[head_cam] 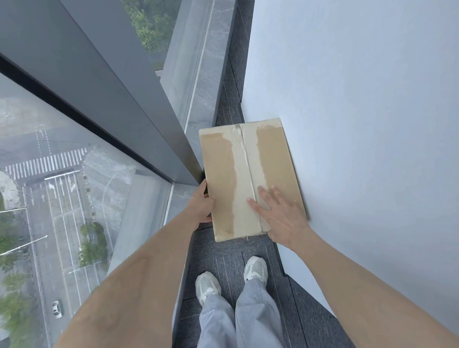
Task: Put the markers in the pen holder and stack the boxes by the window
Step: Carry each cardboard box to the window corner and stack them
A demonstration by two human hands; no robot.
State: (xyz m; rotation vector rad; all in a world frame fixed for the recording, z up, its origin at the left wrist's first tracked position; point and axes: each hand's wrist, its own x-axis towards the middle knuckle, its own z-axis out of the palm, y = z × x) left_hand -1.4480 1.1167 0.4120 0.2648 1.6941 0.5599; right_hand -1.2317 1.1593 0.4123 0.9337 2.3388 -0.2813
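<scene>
**A:** Why is your left hand point(201, 204) curled on the cardboard box's point(249, 178) window-side edge?

**B:** You're grasping that edge to steer the box, I'd judge. It sits in the narrow carpeted gap between the window frame point(132, 99) and the white wall point(364, 117).

**A:** And the right hand point(279, 213)?

**B:** It lies open and flat on the taped top, gripping nothing, likely pressing the box steady. Whether another box lies beneath, you can't tell. No markers show.

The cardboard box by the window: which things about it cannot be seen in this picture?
Head view only:
- What the cardboard box rests on, floor or another box: hidden under its top.
- Its height and sides: not shown from above.
- Left hand fingers: hidden behind the box edge.
- Its near right corner: covered by the right hand.
</scene>
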